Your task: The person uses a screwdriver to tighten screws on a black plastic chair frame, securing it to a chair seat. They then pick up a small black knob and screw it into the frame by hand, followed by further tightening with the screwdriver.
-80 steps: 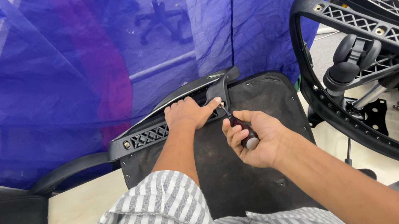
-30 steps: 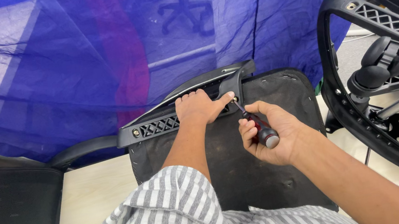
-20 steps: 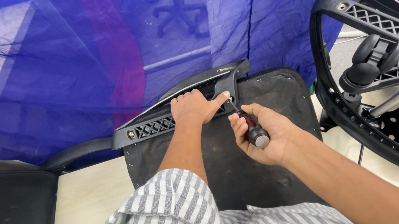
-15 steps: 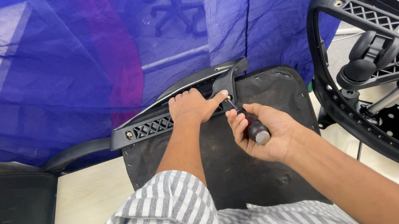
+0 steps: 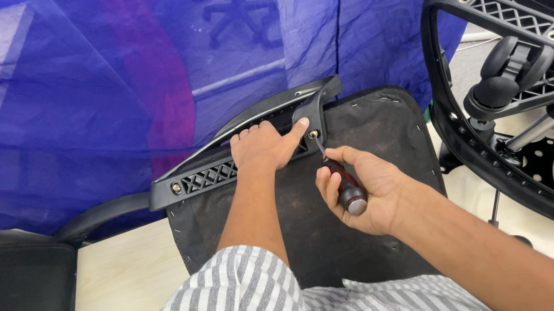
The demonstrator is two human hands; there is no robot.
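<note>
Your right hand (image 5: 363, 190) grips the screwdriver (image 5: 341, 181), tip at the armrest (image 5: 247, 149) screw; your left hand (image 5: 263, 147) presses flat on the armrest.

Left hand (image 5: 263, 148) pressing black armrest bracket (image 5: 234, 160), right hand (image 5: 363, 190) gripping screwdriver (image 5: 341, 182), tip at bracket screw

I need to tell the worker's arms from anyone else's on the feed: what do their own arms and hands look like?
Both hands are bare, without gloves, rings or a watch. The left hand comes from a loose grey-and-white striped sleeve pushed up near the elbow. The right hand has a bare forearm, with the same striped cloth at the frame's lower edge.
</note>
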